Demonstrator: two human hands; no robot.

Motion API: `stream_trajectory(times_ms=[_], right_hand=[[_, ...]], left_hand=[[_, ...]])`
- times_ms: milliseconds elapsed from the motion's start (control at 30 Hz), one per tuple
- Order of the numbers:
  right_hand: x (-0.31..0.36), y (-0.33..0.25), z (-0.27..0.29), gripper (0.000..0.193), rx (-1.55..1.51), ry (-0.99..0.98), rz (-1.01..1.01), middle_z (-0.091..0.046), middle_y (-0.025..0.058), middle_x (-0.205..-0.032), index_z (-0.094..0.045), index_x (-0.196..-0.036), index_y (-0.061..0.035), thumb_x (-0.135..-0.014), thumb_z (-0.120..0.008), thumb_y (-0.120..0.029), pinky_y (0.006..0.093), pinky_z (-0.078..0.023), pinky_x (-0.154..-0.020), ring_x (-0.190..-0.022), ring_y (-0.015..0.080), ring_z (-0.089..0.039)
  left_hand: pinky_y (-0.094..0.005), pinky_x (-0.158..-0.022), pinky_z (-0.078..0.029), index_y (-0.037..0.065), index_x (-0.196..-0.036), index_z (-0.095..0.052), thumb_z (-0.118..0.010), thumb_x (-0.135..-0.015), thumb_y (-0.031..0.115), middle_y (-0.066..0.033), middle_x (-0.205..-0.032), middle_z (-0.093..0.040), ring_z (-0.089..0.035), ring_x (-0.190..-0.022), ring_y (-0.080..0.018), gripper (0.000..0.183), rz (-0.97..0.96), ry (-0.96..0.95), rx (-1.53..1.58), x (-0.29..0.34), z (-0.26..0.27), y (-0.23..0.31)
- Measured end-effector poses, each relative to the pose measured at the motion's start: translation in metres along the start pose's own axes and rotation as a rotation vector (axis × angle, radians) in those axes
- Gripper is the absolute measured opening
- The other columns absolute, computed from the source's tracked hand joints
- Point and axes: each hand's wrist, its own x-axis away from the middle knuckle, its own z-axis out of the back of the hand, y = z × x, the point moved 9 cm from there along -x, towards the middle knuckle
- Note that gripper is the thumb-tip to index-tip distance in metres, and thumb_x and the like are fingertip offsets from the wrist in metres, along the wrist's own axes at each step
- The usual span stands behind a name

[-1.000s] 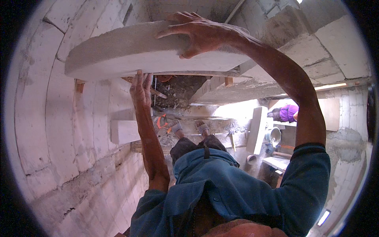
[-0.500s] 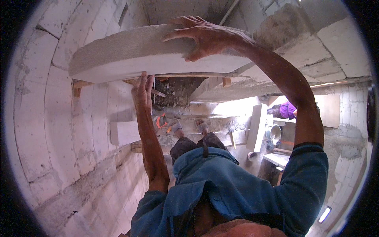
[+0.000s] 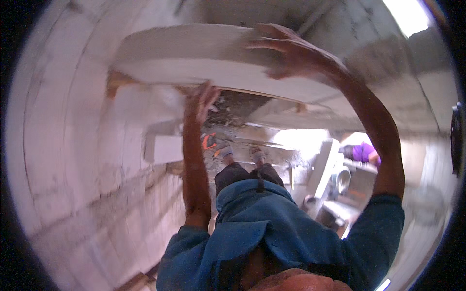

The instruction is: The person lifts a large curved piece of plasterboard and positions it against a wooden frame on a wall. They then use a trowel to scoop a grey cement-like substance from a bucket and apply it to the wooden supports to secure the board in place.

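I'd steady the pale block [image 3: 189, 69] evenly: my right hand [image 3: 297, 54] has fingers splayed over its right part; my left hand's [image 3: 198, 103] are outstretched at its near edge, contact blurred.

Beneath the left grip [image 3: 200, 99], a dusty plank platform [image 3: 280, 159] bears two sandalled feet [image 3: 257, 154], with an orange-framed object [image 3: 209, 141] just left of them. Nearer the grips, a thin wooden board [image 3: 264, 94] runs along the lower edge of a long pale block [image 3: 194, 70], from beside the left grip to below the right grip [image 3: 293, 56]; whether the block rests fully on it cannot be told. Below the right grip, blur hides what supports another pale block [image 3: 321, 164] and the bucket [image 3: 342, 180] beside it.
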Motion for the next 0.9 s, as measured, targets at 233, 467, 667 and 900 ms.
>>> stream_trajectory(times_ms=[233,467,667,900], right_hand=[[-0.013,-0.001,-0.026,0.092,-0.225,-0.036,-0.04,-0.024,0.0113,-0.159,-0.05,-0.143,-0.0269,-0.058,-0.084,-0.012,0.0531,-0.025,-0.12,-0.147,0.0349,-0.023],[-0.014,-0.004,-0.023,0.083,-0.223,-0.035,-0.001,-0.028,0.018,-0.156,-0.05,-0.142,-0.0256,-0.067,-0.082,-0.016,0.049,-0.025,-0.119,-0.144,0.0396,-0.026],[-0.012,-0.007,-0.017,0.089,-0.118,-0.036,0.012,-0.025,0.016,-0.157,-0.047,-0.145,-0.0276,-0.064,-0.083,-0.016,0.0512,-0.027,-0.119,-0.144,0.0391,-0.026],[-0.015,-0.006,-0.022,0.109,-0.003,-0.033,-0.06,-0.024,0.0134,-0.159,-0.037,-0.15,-0.0238,-0.054,-0.088,-0.028,0.0529,-0.031,-0.117,-0.145,0.0374,-0.027]], left_hand=[[-0.0463,-0.099,-0.052,-0.005,-0.119,-0.055,-0.069,-0.089,0.01,-0.0238,-0.114,-0.061,-0.062,-0.108,-0.038,0.036,0.518,0.349,0.685,0.015,0.036,-0.017],[-0.0471,-0.095,-0.053,-0.001,-0.119,-0.05,-0.068,-0.088,0.009,-0.0211,-0.121,-0.058,-0.06,-0.108,-0.0351,0.038,0.568,0.395,0.901,0.024,0.023,0.012],[-0.0476,-0.106,-0.04,0.01,-0.152,-0.031,-0.041,-0.095,0.067,-0.0139,-0.141,-0.05,-0.045,-0.132,-0.0306,0.081,0.107,0.838,0.021,0.034,0.202,0.079],[-0.0496,-0.117,-0.018,0.01,-0.157,-0.016,-0.039,-0.088,0.079,-0.0125,-0.161,-0.021,-0.021,-0.147,-0.0293,0.1,0.064,0.384,-0.314,-0.041,0.203,0.148]])
